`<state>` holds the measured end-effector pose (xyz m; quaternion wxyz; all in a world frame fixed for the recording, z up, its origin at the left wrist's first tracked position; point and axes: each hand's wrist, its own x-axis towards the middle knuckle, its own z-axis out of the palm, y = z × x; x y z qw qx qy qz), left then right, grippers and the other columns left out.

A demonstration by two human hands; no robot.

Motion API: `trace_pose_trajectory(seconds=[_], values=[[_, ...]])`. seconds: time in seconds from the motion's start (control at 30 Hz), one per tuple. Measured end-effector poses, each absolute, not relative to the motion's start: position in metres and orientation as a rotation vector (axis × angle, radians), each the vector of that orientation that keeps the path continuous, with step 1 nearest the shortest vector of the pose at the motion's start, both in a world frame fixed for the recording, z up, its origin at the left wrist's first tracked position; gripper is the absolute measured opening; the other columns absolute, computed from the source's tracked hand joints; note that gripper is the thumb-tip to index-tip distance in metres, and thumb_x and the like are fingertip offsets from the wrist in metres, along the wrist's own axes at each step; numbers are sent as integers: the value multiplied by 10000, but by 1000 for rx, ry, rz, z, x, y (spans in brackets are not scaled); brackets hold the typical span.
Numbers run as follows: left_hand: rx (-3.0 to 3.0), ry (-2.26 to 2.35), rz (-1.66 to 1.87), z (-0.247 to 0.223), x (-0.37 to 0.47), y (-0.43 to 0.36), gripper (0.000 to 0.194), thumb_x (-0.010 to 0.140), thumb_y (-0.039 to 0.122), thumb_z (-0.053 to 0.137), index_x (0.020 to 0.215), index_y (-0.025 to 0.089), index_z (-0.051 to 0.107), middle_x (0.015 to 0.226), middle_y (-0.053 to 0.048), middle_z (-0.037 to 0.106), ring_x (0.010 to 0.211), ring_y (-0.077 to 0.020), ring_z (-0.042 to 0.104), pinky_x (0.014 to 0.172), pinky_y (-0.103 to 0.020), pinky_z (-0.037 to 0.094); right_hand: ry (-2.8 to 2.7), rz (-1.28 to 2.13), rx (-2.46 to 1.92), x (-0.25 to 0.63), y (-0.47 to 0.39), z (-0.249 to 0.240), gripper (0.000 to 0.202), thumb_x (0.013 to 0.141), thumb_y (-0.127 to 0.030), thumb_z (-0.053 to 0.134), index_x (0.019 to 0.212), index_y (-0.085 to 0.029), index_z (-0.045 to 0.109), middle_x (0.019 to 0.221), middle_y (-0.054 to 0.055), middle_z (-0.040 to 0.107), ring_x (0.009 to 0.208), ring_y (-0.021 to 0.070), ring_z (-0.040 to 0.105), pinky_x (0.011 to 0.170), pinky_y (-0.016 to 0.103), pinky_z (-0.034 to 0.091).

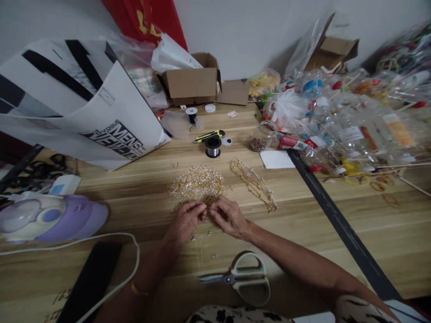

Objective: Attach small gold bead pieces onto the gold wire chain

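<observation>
Metal pieces (196,183) in gold and silver lie heaped mid-table, mostly loose as far as can be seen. Linked chains (254,185) are laid out to their right, and a shorter chain (209,233) rests on the near side of the hands, so some lengths are joined while the heap looks largely unused. The left hand (186,220) and right hand (230,217) have fingertips pinched together at the heap's near edge; what they grip, if anything, I cannot tell. Scissors (229,278) lie nearest on the wood-grain tabletop (144,184), a wire spool (213,147) farther off. Bottles (357,130) crowd the far right, a paper bag (128,130) the left, a cardboard box (191,84) by the pale wall (235,33)
</observation>
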<state>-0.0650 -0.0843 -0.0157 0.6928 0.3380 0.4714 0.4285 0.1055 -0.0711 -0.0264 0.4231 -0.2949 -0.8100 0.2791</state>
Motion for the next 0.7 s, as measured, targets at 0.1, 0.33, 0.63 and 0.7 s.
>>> trace_pose_trajectory(seconds=[0.1, 0.33, 0.63, 0.7], values=[[766, 1061, 949, -16, -65, -83, 303, 630, 408, 758, 646, 151, 599, 596, 9, 542, 560, -108, 478, 574, -258, 415, -2036, 703, -740, 106, -70, -27, 136, 933, -213, 423, 825, -188, 503, 727, 28, 522, 661, 147, 481, 607, 262, 412], [750, 1047, 967, -20, -64, -83, 299, 638, 390, 759, 631, 138, 599, 573, 14, 542, 545, -94, 469, 559, -243, 395, -2031, 736, -733, 107, -70, -26, 125, 930, -206, 438, 830, -186, 511, 738, 25, 525, 668, 140, 488, 621, 259, 422], [716, 1016, 983, -22, -63, -83, 292, 630, 351, 782, 631, 116, 608, 571, 11, 556, 545, -85, 482, 568, -237, 400, -2020, 759, -727, 106, -71, -24, 101, 911, -170, 454, 830, -181, 513, 745, 26, 526, 671, 137, 488, 613, 250, 411], [714, 1004, 987, -22, -64, -83, 284, 636, 345, 780, 632, 115, 612, 570, 10, 561, 549, -87, 486, 571, -236, 399, -2023, 761, -733, 106, -71, -24, 100, 911, -170, 455, 829, -180, 513, 746, 26, 525, 667, 136, 487, 612, 250, 410]])
